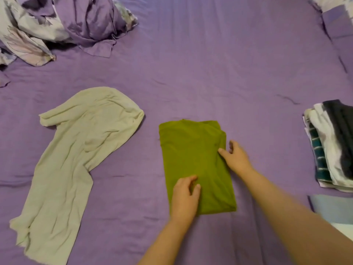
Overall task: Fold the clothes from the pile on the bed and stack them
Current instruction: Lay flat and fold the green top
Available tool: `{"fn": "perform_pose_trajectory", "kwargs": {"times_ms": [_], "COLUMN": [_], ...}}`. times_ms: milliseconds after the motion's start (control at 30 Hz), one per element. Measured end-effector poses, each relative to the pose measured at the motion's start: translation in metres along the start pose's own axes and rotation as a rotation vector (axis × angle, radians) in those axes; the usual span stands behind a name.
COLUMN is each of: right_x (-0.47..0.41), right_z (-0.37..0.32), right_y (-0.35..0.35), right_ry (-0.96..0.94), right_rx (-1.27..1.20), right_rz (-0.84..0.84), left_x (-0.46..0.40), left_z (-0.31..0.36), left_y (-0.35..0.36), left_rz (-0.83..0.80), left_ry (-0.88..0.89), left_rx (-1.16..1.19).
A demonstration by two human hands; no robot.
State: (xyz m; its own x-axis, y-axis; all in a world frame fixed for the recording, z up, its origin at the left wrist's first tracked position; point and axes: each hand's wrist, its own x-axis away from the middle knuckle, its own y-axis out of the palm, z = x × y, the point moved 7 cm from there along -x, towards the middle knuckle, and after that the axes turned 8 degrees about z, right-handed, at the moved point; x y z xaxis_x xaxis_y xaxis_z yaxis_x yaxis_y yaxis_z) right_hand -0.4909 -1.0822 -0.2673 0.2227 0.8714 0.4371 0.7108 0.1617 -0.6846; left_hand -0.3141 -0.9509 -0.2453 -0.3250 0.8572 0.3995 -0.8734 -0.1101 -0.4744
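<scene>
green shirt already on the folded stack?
No, the green shirt lies mid-bed under both hands, apart from the folded stack at the right edge.

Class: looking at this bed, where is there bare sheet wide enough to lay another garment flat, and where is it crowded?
Bare sheet spans the middle, beyond the green shirt and between the crumpled bedding and the stack. A narrower strip separates the pale garment from the green shirt. The right edge is crowded.
</scene>
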Motion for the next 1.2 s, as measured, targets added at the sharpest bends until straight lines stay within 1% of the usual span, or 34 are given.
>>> {"fn": "perform_pose_trajectory", "kwargs": {"times_ms": [33, 67, 100, 167, 233, 267, 333, 400, 467, 533, 600, 700, 900, 1067, 1200], "right_x": [0.003, 0.008, 0.012, 0.021, 0.027, 0.027, 0.027, 0.025, 0.027, 0.035, 0.043, 0.056, 0.087, 0.116, 0.136], "right_z": [0.005, 0.007, 0.008, 0.008, 0.005, 0.003, 0.002, 0.000, -0.004, -0.008, -0.013, -0.016, -0.014, -0.010, 0.010], "right_y": [0.002, 0.005, 0.007, 0.015, 0.022, 0.025, 0.030, 0.031, 0.032, 0.033, 0.028, 0.015, -0.023, -0.077, -0.127], "right_ry": [0.028, 0.052, 0.077, 0.115, 0.126, 0.130, 0.138, 0.141, 0.170, 0.205, 0.211, 0.195, 0.197, 0.167, 0.162], "right_rx": [-0.032, -0.057, -0.063, -0.047, -0.056, -0.072, -0.110, -0.165, -0.368, -0.614, -0.716, -0.763, -0.791, -0.796, -0.770], "right_rz": [0.025, 0.047, 0.068, 0.094, 0.092, 0.080, 0.039, -0.007, -0.091, -0.214, -0.280, -0.290, -0.214, -0.100, -0.013], "left_x": [-0.008, -0.016, -0.024, -0.039, -0.051, -0.056, -0.059, -0.060, -0.059, -0.054, -0.047, -0.040, -0.020, 0.007, 0.038], "left_z": [-0.004, -0.010, -0.018, -0.034, -0.042, -0.042, -0.043, -0.042, -0.036, -0.024, -0.011, 0.004, 0.039, 0.071, 0.100], "left_y": [-0.016, -0.030, -0.041, -0.051, -0.050, -0.047, -0.040, -0.031, -0.021, -0.015, -0.015, -0.023, -0.034, -0.018, 0.005], "left_rz": [0.129, 0.233, 0.302, 0.329, 0.289, 0.263, 0.208, 0.142, 0.068, -0.005, -0.053, -0.093, -0.228, -0.366, -0.468], "left_ry": [0.023, -0.001, -0.062, -0.194, -0.249, -0.267, -0.332, -0.408, -0.470, -0.480, -0.463, -0.414, -0.329, -0.282, -0.250], "left_rx": [-0.100, -0.174, -0.216, -0.210, -0.095, 0.012, 0.204, 0.332, 0.492, 0.638, 0.729, 0.751, 0.736, 0.733, 0.727]}}
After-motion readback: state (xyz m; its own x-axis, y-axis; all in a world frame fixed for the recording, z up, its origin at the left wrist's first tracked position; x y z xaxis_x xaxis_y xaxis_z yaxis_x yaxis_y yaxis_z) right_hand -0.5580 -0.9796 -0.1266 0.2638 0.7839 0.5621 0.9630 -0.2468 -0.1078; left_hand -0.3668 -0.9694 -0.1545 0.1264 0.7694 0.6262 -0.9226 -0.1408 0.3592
